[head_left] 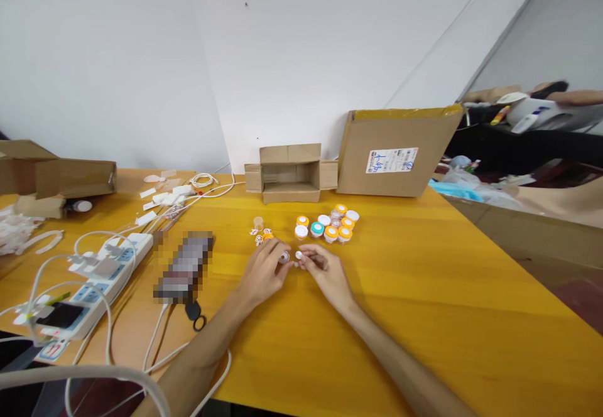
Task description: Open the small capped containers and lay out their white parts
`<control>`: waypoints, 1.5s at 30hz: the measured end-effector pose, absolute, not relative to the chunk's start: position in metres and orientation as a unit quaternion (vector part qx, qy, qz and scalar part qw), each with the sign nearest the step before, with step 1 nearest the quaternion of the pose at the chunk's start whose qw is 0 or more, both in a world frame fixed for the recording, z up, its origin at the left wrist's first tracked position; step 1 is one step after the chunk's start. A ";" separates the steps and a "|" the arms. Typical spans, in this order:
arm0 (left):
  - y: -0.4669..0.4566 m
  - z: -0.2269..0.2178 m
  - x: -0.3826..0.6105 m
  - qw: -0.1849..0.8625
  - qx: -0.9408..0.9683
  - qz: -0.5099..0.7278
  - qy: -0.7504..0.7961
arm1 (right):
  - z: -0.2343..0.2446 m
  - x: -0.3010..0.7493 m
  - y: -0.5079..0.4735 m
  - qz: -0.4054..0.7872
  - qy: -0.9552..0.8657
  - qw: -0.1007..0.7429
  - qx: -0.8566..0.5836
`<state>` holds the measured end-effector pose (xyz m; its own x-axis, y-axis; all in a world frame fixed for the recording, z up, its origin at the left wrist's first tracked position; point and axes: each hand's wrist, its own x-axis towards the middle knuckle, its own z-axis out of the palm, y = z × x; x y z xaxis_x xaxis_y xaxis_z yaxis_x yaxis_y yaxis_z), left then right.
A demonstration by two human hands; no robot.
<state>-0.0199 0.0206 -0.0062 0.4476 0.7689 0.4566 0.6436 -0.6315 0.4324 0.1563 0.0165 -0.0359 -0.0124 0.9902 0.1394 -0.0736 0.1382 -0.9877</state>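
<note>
Both my hands work close together over the middle of the table. My left hand pinches a small round clear-and-white container between thumb and fingers. In the fingertips of my right hand is a small white disc, apart from the container. Just beyond my left hand lie an orange lid, a small clear cup and several small pale pieces with dark spots. Beyond my right hand, several small jars with orange and white lids cluster around one with a teal lid.
An open cardboard box and a larger closed carton stand against the wall. At left are a phone-like device, a power strip and white cables. Another open carton sits at far left.
</note>
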 end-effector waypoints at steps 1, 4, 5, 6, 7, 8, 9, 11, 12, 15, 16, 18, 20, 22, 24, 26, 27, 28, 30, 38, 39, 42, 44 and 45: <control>0.020 -0.005 -0.019 0.100 0.848 0.323 0.408 | -0.035 0.155 0.016 0.490 -0.524 0.543 -0.438; 0.018 -0.004 -0.018 0.105 0.855 0.329 0.387 | -0.033 0.154 0.014 0.502 -0.538 0.525 -0.427; 0.018 -0.004 -0.018 0.107 0.856 0.329 0.383 | -0.033 0.154 0.014 0.505 -0.543 0.520 -0.424; 0.018 -0.004 -0.018 0.110 0.857 0.328 0.381 | -0.033 0.154 0.014 0.507 -0.548 0.516 -0.421; 0.018 -0.005 -0.018 0.112 0.858 0.327 0.380 | -0.033 0.154 0.014 0.507 -0.551 0.514 -0.418; 0.018 -0.005 -0.018 0.115 0.857 0.326 0.381 | -0.033 0.154 0.014 0.507 -0.553 0.513 -0.417; 0.018 -0.005 -0.018 0.117 0.857 0.326 0.382 | -0.033 0.154 0.014 0.506 -0.555 0.513 -0.416; 0.017 -0.006 -0.018 0.122 0.854 0.325 0.387 | -0.032 0.154 0.014 0.504 -0.560 0.511 -0.414; 0.017 -0.006 -0.018 0.125 0.852 0.327 0.390 | -0.032 0.154 0.014 0.503 -0.563 0.510 -0.412; 0.016 -0.005 -0.018 0.137 0.843 0.334 0.398 | -0.029 0.153 0.013 0.498 -0.573 0.509 -0.407; 0.016 -0.004 -0.018 0.143 0.840 0.337 0.400 | -0.028 0.153 0.012 0.493 -0.578 0.508 -0.405; 0.016 -0.003 -0.017 0.155 0.835 0.342 0.403 | -0.027 0.153 0.011 0.480 -0.590 0.506 -0.405; 0.016 -0.002 -0.017 0.166 0.830 0.345 0.406 | -0.027 0.152 0.011 0.465 -0.602 0.506 -0.407; 0.016 -0.001 -0.017 0.174 0.826 0.346 0.410 | -0.027 0.152 0.010 0.452 -0.609 0.506 -0.410; 0.015 -0.001 -0.016 0.181 0.823 0.348 0.411 | -0.027 0.151 0.010 0.443 -0.615 0.505 -0.412; 0.015 0.000 -0.016 0.186 0.822 0.349 0.409 | -0.027 0.151 0.009 0.439 -0.621 0.501 -0.413; 0.015 0.000 -0.016 0.188 0.822 0.349 0.408 | -0.026 0.151 0.009 0.438 -0.623 0.500 -0.413; 0.016 0.000 -0.016 0.189 0.822 0.350 0.407 | -0.025 0.151 0.008 0.436 -0.624 0.499 -0.413; 0.016 -0.001 -0.016 0.192 0.822 0.352 0.404 | -0.024 0.151 0.008 0.432 -0.625 0.499 -0.416; 0.016 0.000 -0.016 0.206 0.820 0.352 0.401 | -0.023 0.151 0.007 0.415 -0.635 0.496 -0.422; 0.015 0.000 -0.016 0.208 0.819 0.352 0.402 | -0.022 0.151 0.007 0.412 -0.637 0.496 -0.423; 0.015 0.000 -0.016 0.211 0.819 0.351 0.402 | -0.022 0.151 0.007 0.407 -0.640 0.495 -0.423; 0.016 -0.001 -0.016 0.212 0.819 0.352 0.402 | -0.023 0.151 0.007 0.409 -0.640 0.495 -0.423; 0.016 -0.001 -0.016 0.212 0.818 0.352 0.402 | -0.023 0.151 0.007 0.409 -0.638 0.496 -0.423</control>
